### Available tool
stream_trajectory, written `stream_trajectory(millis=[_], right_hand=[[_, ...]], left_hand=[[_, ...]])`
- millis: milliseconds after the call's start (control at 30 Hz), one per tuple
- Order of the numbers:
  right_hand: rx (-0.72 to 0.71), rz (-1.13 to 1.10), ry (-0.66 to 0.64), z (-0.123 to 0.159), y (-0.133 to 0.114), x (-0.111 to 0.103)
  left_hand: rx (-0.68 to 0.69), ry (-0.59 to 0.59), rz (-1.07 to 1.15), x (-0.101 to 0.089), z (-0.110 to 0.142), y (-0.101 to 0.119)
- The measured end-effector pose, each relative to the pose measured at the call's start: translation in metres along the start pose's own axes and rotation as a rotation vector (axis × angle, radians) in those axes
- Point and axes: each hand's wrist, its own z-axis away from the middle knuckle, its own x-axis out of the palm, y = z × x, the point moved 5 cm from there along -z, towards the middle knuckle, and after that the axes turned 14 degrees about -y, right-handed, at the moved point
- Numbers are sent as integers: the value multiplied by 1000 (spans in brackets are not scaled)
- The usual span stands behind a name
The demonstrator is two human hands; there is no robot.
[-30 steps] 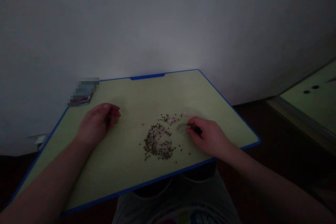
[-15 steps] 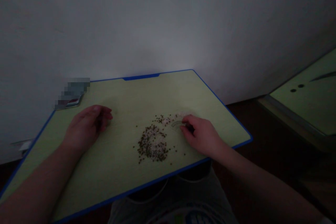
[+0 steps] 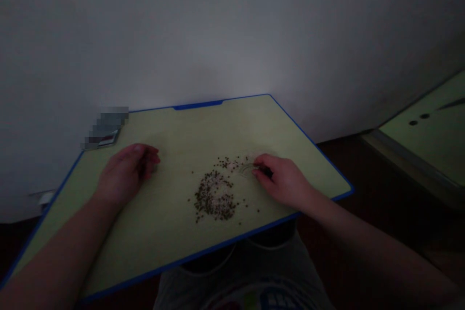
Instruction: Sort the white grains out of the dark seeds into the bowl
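On the pale tabletop (image 3: 174,232) lies a pile of small dark and whitish grains (image 3: 214,196), too small to name. A looser scatter of them (image 3: 228,162) lies just behind the pile. My right hand (image 3: 281,179) rests right of the pile, thumb and fingers pinched on a thin, curved, pale thing (image 3: 247,168) that points left towards the grains; its kind is unclear in the dim light. Left of the pile, my left hand (image 3: 127,169) rests on its side with loosely curled fingers and nothing visible in them.
A blurred-out flat object (image 3: 107,128) lies at the tabletop's far left corner. Blue edging (image 3: 198,104) runs round the table, whose back stands against a white wall (image 3: 203,34). To the right is a pale green cabinet front (image 3: 428,131). My lap is below the near edge.
The view swings slightly right, then partly back. Both hands keep nearly the same places on the table, and the right hand keeps its pinch. The grain pile looks much the same.
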Motion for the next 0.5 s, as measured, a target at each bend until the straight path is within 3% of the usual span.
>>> stream_trajectory(millis=[300,500], right_hand=[[-171,14,-202,-21,-8,-2],[-154,-8,-239,-5,-6,-3]], left_hand=[[-15,3,93,-2,0,-4],[-1,-12,88,-2,-1,-5]])
